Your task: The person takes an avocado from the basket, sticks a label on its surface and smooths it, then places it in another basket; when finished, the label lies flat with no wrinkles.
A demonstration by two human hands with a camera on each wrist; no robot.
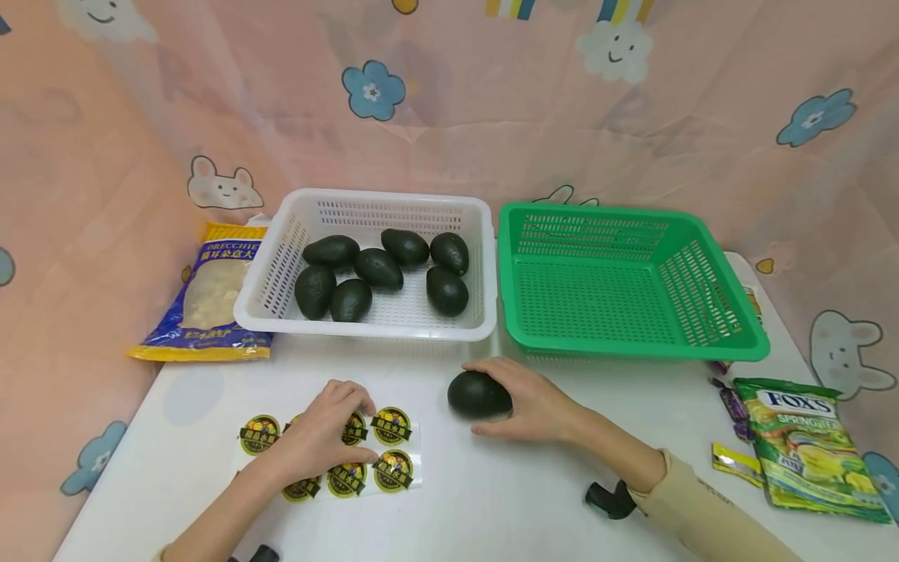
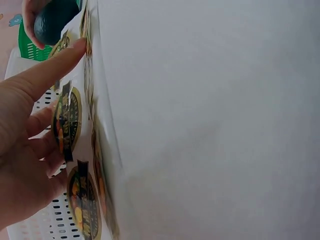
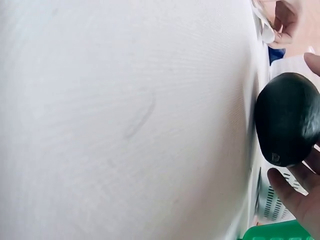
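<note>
My right hand (image 1: 530, 402) grips a dark green avocado (image 1: 480, 394) from its right side, fingers on the far side and thumb on the near side. The right wrist view shows this avocado (image 3: 287, 120) close above the white tabletop. Over a sheet of round black-and-gold stickers (image 1: 393, 471) lies my left hand (image 1: 326, 429), its thumb and forefinger spread apart. In the left wrist view one fingertip reaches the sheet beside a sticker (image 2: 68, 122). Part of the sheet is hidden under the hand and forearm.
Behind the hands stands a white basket (image 1: 365, 331) with several avocados, beside a green basket (image 1: 632, 348). A pasta bag (image 1: 211, 293) leans at the left. On the right lie a green FOX'S candy bag (image 1: 811, 453) and small wrapped candies (image 1: 733, 410).
</note>
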